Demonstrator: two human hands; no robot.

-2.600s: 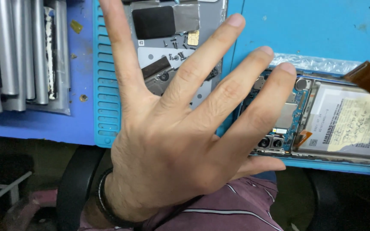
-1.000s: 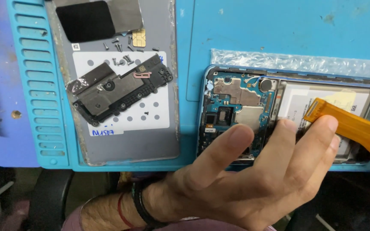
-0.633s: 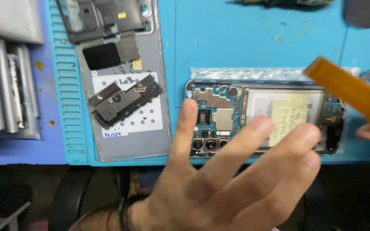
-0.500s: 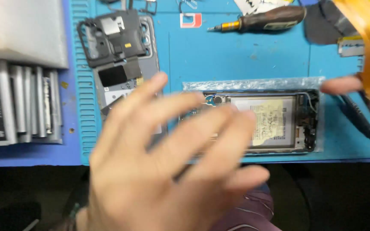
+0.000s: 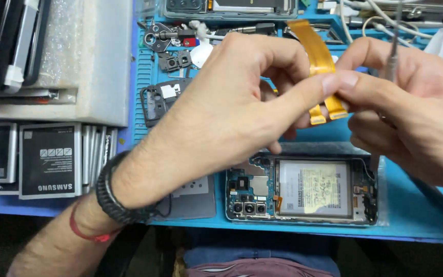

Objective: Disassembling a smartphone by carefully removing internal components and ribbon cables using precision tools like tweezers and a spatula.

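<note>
Count: one orange flex ribbon (image 5: 316,56), one opened phone (image 5: 303,190), two flat batteries (image 5: 49,159) | ribbon: long, thin, curved, two gold-tipped ends | held above desk (image 5: 411,225) | grip: left hand (image 5: 226,113) and right hand (image 5: 411,107) both pinching ribbon ends.

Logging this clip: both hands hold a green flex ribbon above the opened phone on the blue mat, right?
Not quite: the flex ribbon is orange, not green, as the head view shows. The left hand and right hand do hold it above the opened phone on the blue mat.
</note>
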